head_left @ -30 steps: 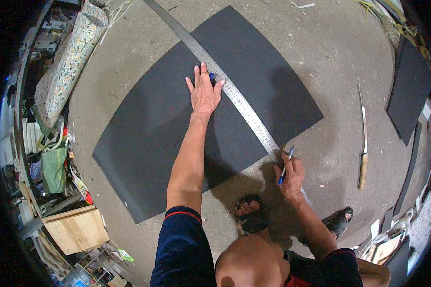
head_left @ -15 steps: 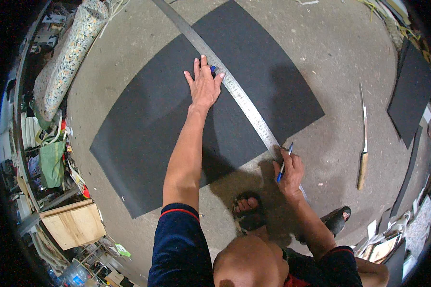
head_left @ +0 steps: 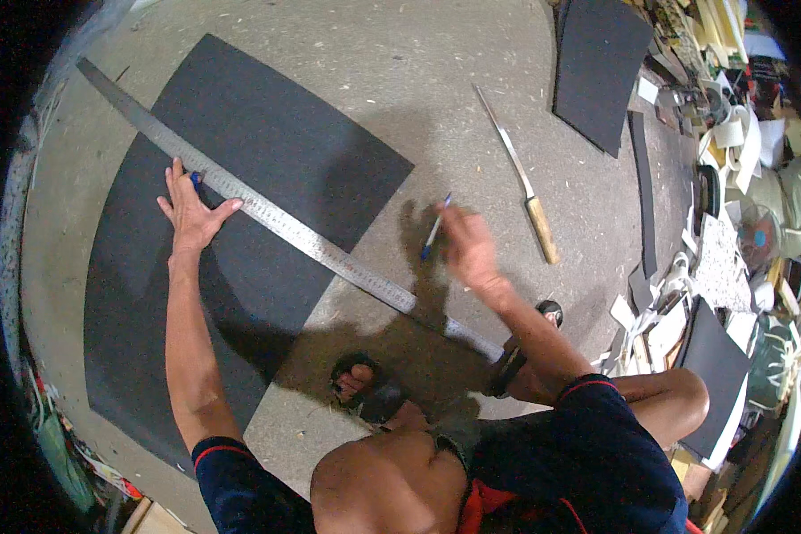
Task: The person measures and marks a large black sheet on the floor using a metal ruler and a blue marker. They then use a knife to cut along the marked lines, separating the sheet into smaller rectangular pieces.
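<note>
A long steel ruler lies slantwise across a dark grey sheet on the floor, its near end past the sheet's edge. My left hand presses on the sheet, fingers spread, with thumb and fingertips at the ruler's edge. Something small and blue shows by its forefinger; I cannot make out what it is. Right of the sheet, my right hand is raised and a little blurred. A blue-and-white pen is gripped in its fingers, apart from the sheet and the ruler.
A long thin knife with a wooden handle lies on the concrete floor to the right. Beyond it are a dark sheet piece and a narrow dark strip. Scraps and coils crowd the right side. My sandalled foot is near the ruler.
The view has swung to the right. My right hand has left the ruler's near end and lifted away to the right with the pen. My left hand stays at the ruler.
</note>
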`<state>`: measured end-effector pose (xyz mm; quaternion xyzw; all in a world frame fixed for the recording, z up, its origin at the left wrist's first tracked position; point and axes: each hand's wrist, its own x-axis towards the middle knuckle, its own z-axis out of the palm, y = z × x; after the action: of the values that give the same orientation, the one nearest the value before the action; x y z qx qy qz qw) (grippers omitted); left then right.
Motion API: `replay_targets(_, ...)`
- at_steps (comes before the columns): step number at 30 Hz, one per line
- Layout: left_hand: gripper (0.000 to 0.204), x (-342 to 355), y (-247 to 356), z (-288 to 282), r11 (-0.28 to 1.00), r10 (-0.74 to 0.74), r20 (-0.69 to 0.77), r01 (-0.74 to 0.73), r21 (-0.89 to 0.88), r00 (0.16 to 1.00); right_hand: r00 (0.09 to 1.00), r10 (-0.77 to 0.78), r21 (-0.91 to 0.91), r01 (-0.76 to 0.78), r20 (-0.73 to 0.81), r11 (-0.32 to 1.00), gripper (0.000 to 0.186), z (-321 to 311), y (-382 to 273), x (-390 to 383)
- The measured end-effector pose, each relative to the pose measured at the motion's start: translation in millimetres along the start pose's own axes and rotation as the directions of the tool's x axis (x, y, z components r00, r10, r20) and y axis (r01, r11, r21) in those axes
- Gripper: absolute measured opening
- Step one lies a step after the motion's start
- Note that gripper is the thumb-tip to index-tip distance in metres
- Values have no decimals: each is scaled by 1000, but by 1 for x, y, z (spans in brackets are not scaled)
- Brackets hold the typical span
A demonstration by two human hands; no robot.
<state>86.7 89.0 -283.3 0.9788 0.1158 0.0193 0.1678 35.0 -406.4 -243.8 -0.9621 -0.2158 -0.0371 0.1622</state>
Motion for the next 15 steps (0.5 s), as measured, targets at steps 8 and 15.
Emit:
replay_targets(8,138,10,11,-8,1000,7,34,-7,-8,999,780,625,-267,-597,28,757,47,-47,149,-59)
replay_targets(15,132,-5,4,-12,1000,-8,-35,7,-21,999,925,380,-7,-380,-27,925,36,-48,96,-16)
